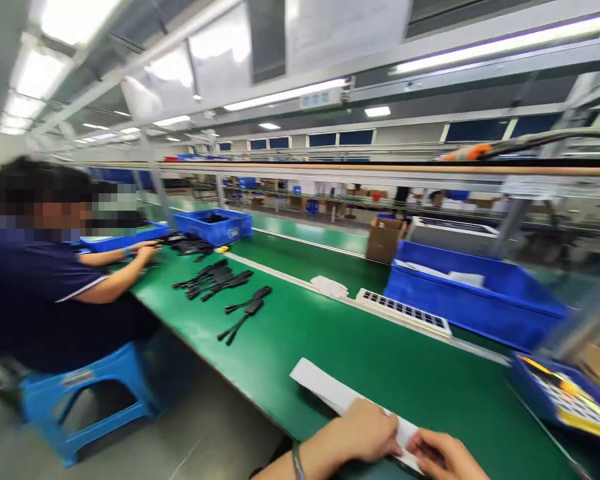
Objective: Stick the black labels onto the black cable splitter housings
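Note:
A long white paper strip [325, 387] lies at a slant near the front edge of the green table [290, 327], its far left end raised a little. My left hand [367, 430], with a band at the wrist, is closed on the strip's middle. Close beside it on the right, my right hand [445, 453] pinches the strip's lower right part with bent fingers. Something dark shows under the strip between the hands, too small to tell. Black forked cables [247, 313] lie on the table to the left, apart from my hands.
A person [35, 287] sits at the left, hands over the table, on a blue stool [90, 393]. Blue bins [215, 230] stand at the back left and right. A white slotted strip [403, 311], white gloves [330, 287] and a filled blue tray [565, 400] lie nearby.

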`<state>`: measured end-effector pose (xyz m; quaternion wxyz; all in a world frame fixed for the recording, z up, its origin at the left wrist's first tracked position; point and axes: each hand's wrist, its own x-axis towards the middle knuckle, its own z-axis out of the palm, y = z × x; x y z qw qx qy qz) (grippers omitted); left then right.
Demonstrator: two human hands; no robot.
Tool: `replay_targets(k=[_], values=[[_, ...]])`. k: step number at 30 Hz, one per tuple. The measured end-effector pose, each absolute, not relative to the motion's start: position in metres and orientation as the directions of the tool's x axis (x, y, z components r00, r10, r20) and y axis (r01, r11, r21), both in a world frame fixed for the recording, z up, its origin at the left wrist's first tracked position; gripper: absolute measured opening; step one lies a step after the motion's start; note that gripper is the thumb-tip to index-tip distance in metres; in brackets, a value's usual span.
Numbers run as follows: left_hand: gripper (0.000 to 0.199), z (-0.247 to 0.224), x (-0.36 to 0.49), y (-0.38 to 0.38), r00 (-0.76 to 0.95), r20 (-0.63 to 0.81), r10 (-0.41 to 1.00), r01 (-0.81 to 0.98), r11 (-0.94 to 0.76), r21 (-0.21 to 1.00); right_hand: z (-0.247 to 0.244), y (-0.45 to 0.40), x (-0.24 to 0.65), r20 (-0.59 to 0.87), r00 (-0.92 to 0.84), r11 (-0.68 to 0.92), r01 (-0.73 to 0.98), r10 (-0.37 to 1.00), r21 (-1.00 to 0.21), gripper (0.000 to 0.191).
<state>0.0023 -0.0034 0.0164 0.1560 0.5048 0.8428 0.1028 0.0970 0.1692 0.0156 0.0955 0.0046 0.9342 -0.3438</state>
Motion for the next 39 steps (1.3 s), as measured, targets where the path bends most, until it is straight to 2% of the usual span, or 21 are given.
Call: replay_targets(k=[2, 4, 8, 10, 16, 21, 27, 36, 39], values=[[0.038, 0.026, 0.003, -0.006, -0.448, -0.167, 0.878, 0.829, 0.478, 0.291, 0.024, 0.168, 0.102, -0.173, -0.979, 0.665, 0.059, -0.106, -0.745, 0.020], [0.035, 0.031, 0.003, -0.007, -0.433, -0.165, 0.886, 0.839, 0.464, 0.285, 0.032, 0.165, 0.101, -0.168, -0.981, 0.640, 0.066, -0.099, -0.766, 0.028], [0.033, 0.036, 0.004, -0.004, -0.434, -0.176, 0.883, 0.841, 0.468, 0.273, 0.039, 0.156, 0.098, -0.119, -0.993, 0.828, 0.062, -0.006, -0.557, 0.017], [0.034, 0.040, 0.001, -0.002, -0.436, -0.191, 0.879, 0.832, 0.475, 0.286, 0.039, 0.153, 0.097, -0.108, -0.994, 0.870, 0.061, 0.008, -0.490, 0.010], [0.020, 0.057, -0.027, -0.019, -0.314, -0.270, 0.910, 0.803, 0.406, 0.437, 0.041, 0.155, 0.095, -0.122, -0.993, 0.851, 0.061, -0.004, -0.522, 0.004], [0.018, 0.062, -0.045, -0.032, -0.387, -0.269, 0.882, 0.771, 0.469, 0.430, 0.042, 0.156, 0.093, -0.121, -0.992, 0.825, 0.047, -0.026, -0.564, 0.003], [0.014, 0.061, -0.047, -0.037, -0.339, -0.291, 0.895, 0.772, 0.441, 0.458, 0.033, 0.156, 0.092, -0.103, -0.995, 0.787, 0.055, -0.010, -0.615, 0.001], [0.020, 0.055, -0.033, -0.028, -0.452, -0.243, 0.858, 0.804, 0.510, 0.307, 0.031, 0.158, 0.091, -0.098, -0.995, 0.787, 0.067, 0.009, -0.613, 0.006], [0.022, 0.055, -0.037, -0.027, -0.440, -0.243, 0.864, 0.813, 0.499, 0.301, 0.032, 0.157, 0.093, -0.096, -0.995, 0.779, 0.058, -0.003, -0.624, 0.008]])
